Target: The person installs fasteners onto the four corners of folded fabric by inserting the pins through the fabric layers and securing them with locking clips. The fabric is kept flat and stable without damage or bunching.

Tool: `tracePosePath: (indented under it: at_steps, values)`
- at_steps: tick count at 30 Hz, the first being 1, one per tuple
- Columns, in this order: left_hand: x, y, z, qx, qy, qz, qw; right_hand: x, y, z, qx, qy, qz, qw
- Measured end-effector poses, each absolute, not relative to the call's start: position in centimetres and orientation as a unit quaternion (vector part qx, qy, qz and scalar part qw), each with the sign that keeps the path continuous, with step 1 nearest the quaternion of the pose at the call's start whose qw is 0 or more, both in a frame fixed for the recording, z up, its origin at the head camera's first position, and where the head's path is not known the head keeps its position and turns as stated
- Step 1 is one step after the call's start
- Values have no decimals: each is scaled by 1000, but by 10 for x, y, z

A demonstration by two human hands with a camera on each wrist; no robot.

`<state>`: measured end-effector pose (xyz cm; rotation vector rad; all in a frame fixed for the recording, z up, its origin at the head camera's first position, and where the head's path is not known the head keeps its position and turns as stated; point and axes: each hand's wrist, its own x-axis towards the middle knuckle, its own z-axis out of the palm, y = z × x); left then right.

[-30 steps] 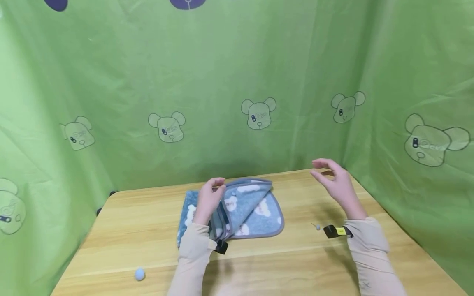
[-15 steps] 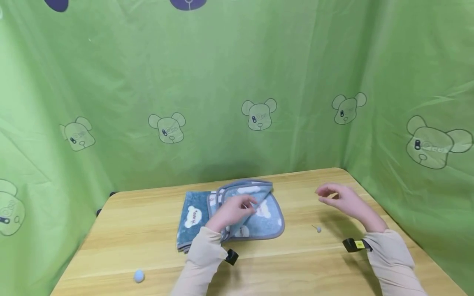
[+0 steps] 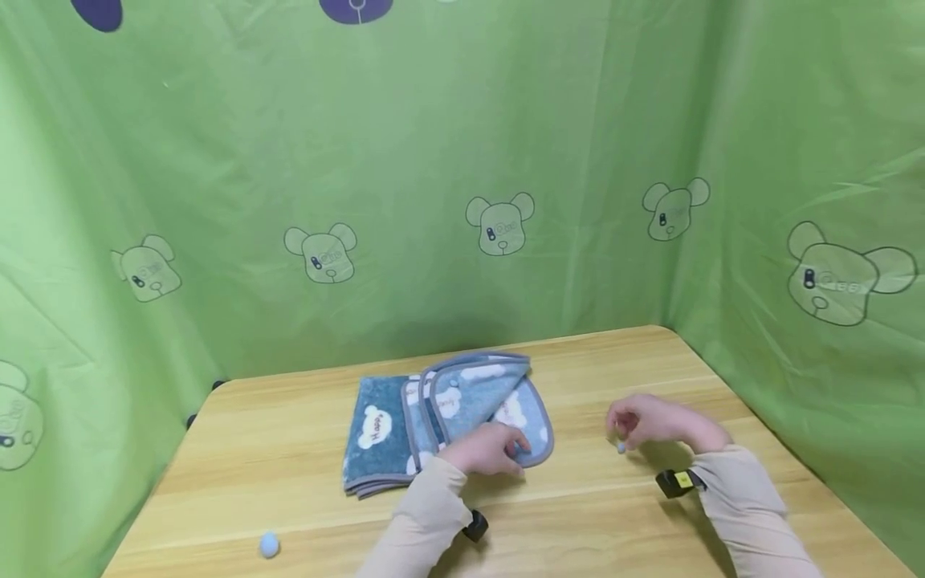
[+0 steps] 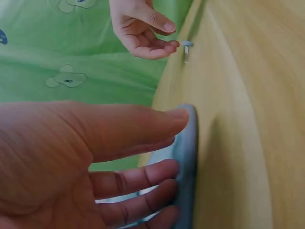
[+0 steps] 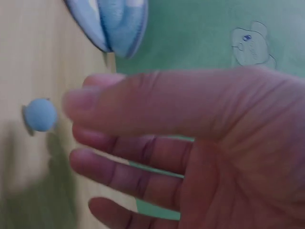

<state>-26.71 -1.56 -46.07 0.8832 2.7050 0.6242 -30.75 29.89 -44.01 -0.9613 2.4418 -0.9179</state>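
A folded blue blanket with grey edging and white bear-shaped prints lies on the table, its right corner turned back. My left hand hovers at the blanket's front right edge, thumb and fingers apart with nothing between them; whether it touches the cloth I cannot tell. Over the table's right side, my right hand has its fingers loosely bent. Just beside its fingertips is a small pin-like thing with a round blue head; the left wrist view shows its thin metallic shaft. A gap separates fingertips and head in the right wrist view.
A small pale blue ball sits near the front left of the wooden table. Green curtains with bear outlines stand behind the table and along both sides.
My left hand has moved right and toward the front, from over the blanket's folded middle to its front right edge. My right hand has come down beside the pin-like thing.
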Motion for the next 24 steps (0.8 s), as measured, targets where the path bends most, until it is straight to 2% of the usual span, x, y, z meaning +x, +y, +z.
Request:
tracePosePath:
  at_steps: [9,17,24]
  values:
    - [-268,-3,-475,300,941,151,46,-304,293,-450,-297,878,-308,216]
    - [-268,4,-479,279,955,104,-7,-308,291,-455,-307,884,-291,199]
    - [-257,5,-471,297,952,49,-44,-306,287,-455,-295,891,-284,198]
